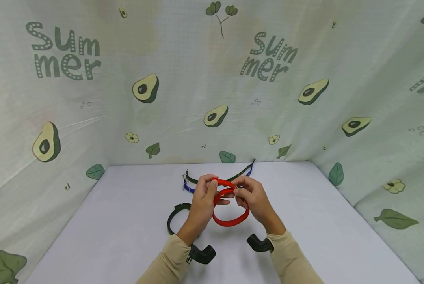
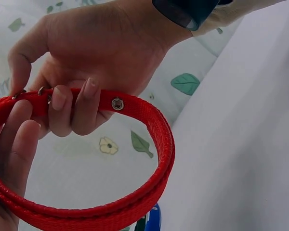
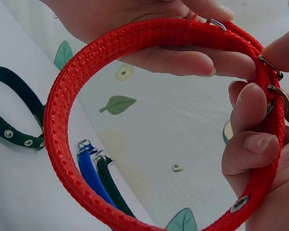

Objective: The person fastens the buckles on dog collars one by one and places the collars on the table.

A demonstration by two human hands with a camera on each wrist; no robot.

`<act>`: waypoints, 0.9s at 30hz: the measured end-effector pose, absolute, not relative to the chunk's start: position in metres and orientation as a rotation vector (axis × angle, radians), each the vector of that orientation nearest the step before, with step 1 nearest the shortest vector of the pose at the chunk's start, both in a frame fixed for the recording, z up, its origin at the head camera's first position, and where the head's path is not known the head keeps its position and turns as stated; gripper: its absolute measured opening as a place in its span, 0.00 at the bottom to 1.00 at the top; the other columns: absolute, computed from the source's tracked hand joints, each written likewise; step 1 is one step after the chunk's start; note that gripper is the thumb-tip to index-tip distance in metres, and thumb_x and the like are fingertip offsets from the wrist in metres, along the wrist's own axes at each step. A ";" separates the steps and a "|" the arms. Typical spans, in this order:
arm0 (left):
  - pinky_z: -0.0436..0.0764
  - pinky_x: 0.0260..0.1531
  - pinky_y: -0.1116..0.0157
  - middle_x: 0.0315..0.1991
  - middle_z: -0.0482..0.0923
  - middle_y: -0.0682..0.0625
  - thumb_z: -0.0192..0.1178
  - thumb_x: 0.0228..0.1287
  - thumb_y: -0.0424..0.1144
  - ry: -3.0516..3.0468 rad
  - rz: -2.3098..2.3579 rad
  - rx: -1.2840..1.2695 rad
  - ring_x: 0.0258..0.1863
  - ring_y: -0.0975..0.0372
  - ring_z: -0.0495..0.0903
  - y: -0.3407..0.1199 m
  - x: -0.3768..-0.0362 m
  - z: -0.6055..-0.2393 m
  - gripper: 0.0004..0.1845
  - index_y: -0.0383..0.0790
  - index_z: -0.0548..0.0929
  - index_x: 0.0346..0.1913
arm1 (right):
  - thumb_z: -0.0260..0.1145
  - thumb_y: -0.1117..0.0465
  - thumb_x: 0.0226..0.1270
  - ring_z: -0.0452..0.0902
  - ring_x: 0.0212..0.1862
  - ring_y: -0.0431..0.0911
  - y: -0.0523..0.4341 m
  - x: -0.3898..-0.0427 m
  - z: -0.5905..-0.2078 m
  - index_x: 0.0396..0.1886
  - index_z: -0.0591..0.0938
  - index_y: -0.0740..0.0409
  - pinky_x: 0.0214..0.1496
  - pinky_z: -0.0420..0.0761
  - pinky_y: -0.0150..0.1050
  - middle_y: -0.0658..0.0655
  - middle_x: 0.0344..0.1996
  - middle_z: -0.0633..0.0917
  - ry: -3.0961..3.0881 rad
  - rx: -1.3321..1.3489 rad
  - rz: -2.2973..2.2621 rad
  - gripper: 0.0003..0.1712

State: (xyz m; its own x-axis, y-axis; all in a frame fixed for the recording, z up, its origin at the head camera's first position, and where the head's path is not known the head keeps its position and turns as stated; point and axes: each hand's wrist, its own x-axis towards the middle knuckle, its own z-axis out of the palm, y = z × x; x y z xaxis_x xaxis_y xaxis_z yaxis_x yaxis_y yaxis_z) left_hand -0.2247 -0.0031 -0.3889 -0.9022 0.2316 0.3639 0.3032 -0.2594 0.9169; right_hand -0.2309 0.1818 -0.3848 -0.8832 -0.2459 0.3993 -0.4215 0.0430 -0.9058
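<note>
Red collar (image 3: 60, 122) formed a round loop of stitched webbing, a silvery eyelet (image 2: 117, 104) showing. My left hand (image 1: 203, 197) and right hand (image 1: 255, 197) both gripped it.

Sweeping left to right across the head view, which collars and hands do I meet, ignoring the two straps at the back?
Looped dark green collar → left hand → red collar → right hand.

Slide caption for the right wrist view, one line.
Left hand and right hand hold a red collar; a blue collar and dark collars lie beyond.
</note>
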 end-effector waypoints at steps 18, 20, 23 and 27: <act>0.85 0.38 0.63 0.46 0.81 0.38 0.65 0.69 0.36 -1.992 -2.221 -0.663 0.39 0.49 0.86 0.003 -0.222 -0.389 0.17 0.30 0.75 0.53 | 0.56 0.70 0.71 0.65 0.21 0.42 0.179 -0.232 -0.389 0.46 0.79 0.71 0.22 0.69 0.32 0.57 0.23 0.74 -2.056 0.590 2.005 0.10; 0.85 0.37 0.64 0.43 0.83 0.39 0.66 0.69 0.37 -2.001 -2.172 -0.651 0.37 0.49 0.85 0.003 -0.222 -0.391 0.15 0.31 0.79 0.51 | 0.57 0.70 0.71 0.65 0.21 0.43 0.179 -0.232 -0.390 0.47 0.80 0.70 0.22 0.69 0.32 0.57 0.23 0.73 -2.046 0.591 1.998 0.10; 0.85 0.36 0.65 0.42 0.83 0.43 0.66 0.69 0.39 -2.002 -2.107 -0.646 0.35 0.52 0.85 0.003 -0.223 -0.393 0.13 0.34 0.82 0.51 | 0.58 0.69 0.72 0.66 0.21 0.43 0.178 -0.233 -0.391 0.48 0.80 0.70 0.22 0.69 0.32 0.57 0.23 0.73 -2.042 0.603 1.986 0.10; 0.86 0.34 0.63 0.42 0.81 0.48 0.65 0.70 0.40 -1.998 -2.048 -0.662 0.33 0.57 0.85 0.003 -0.224 -0.396 0.11 0.41 0.86 0.50 | 0.58 0.68 0.73 0.66 0.22 0.43 0.177 -0.233 -0.391 0.49 0.80 0.70 0.23 0.70 0.32 0.57 0.22 0.73 -2.042 0.622 1.973 0.11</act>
